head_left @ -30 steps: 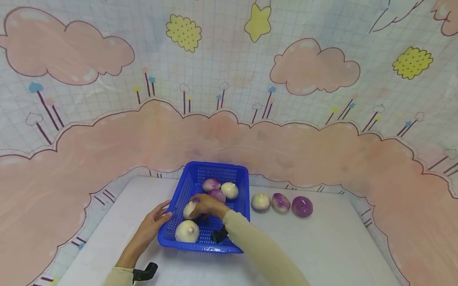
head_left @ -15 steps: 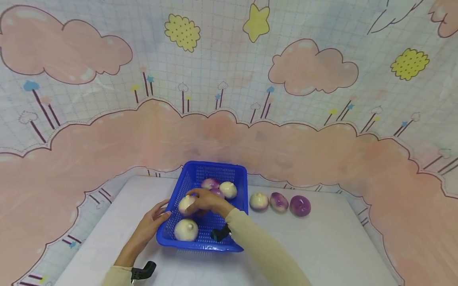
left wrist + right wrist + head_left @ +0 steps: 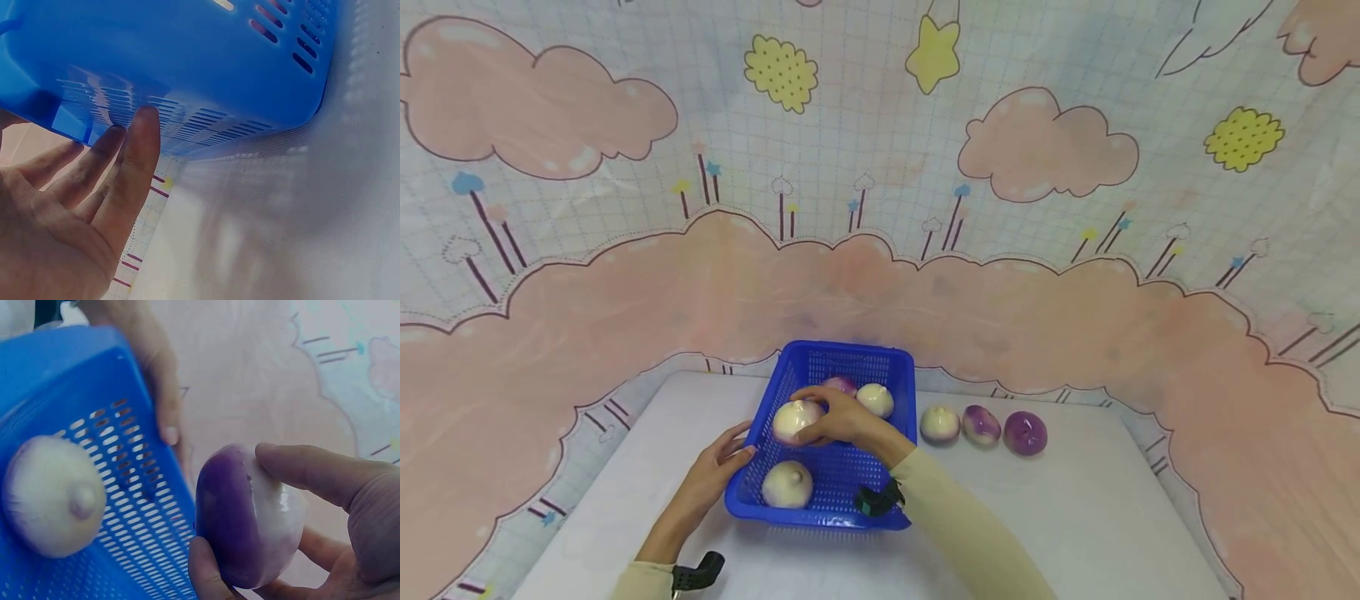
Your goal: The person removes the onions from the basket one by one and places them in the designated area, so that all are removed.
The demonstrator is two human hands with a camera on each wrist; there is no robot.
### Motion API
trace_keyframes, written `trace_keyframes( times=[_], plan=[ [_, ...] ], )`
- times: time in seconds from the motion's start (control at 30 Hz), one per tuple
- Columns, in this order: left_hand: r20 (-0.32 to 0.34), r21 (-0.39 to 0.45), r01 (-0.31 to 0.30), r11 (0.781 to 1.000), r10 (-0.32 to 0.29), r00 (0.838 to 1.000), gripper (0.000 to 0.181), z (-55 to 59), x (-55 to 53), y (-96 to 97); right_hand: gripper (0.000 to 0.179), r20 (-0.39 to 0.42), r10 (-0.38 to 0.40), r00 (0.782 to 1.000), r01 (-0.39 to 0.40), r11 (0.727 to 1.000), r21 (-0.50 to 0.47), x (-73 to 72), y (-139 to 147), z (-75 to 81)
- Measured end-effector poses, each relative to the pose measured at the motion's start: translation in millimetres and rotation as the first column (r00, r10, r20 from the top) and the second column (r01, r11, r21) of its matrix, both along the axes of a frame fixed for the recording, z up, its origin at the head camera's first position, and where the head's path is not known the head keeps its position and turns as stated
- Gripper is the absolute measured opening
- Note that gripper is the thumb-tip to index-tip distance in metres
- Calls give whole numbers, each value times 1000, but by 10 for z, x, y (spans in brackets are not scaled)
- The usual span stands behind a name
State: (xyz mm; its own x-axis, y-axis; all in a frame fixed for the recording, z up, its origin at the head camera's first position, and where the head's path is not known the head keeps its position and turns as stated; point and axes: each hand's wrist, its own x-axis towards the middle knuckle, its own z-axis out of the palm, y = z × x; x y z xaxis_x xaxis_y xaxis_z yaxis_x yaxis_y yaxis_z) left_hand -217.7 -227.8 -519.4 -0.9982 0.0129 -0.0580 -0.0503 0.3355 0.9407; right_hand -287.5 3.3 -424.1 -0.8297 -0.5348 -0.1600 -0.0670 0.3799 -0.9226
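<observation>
My right hand (image 3: 848, 418) grips a purple-and-white turnip (image 3: 792, 423) above the left part of a blue perforated basket (image 3: 820, 518). In the right wrist view, thumb and fingers wrap the glossy turnip (image 3: 240, 515). A whitish turnip (image 3: 787, 485) with a root nub lies in the basket's near left corner. Further back inside are a white turnip (image 3: 876, 402) and a purple one (image 3: 841, 385), partly hidden by my right hand. My left hand (image 3: 703, 479) touches the basket's left side, its fingers (image 3: 134, 169) extended against the outer wall in the left wrist view.
Right of the basket, three turnips stand in a row on the white table (image 3: 1000, 517): a whitish one (image 3: 940, 425), a purple-and-white one (image 3: 982, 426) and a purple one (image 3: 1026, 433). A patterned cloth (image 3: 865, 308) hangs behind the table.
My right hand has raised the turnip from low in the basket, and more of it shows now. Behind that hand, another purple turnip has become hidden. My left hand stays at the basket's side.
</observation>
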Motion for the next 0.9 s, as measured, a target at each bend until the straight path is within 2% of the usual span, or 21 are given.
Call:
trace_keyframes(
  times=[0.23,0.43,0.9],
  plan=[
    [-3,0,-5,1000,5,1000,66,-7,21,6,57,-83,28,996,-32,998,-47,144,190,75],
    [0,3,-10,1000,10,1000,67,-23,23,5,57,-118,11,993,-20,997,-75,271,330,136],
    [-4,14,0,1000,0,1000,66,-9,20,10,61,-195,-84,977,68,994,-89,298,734,76]
  ],
)
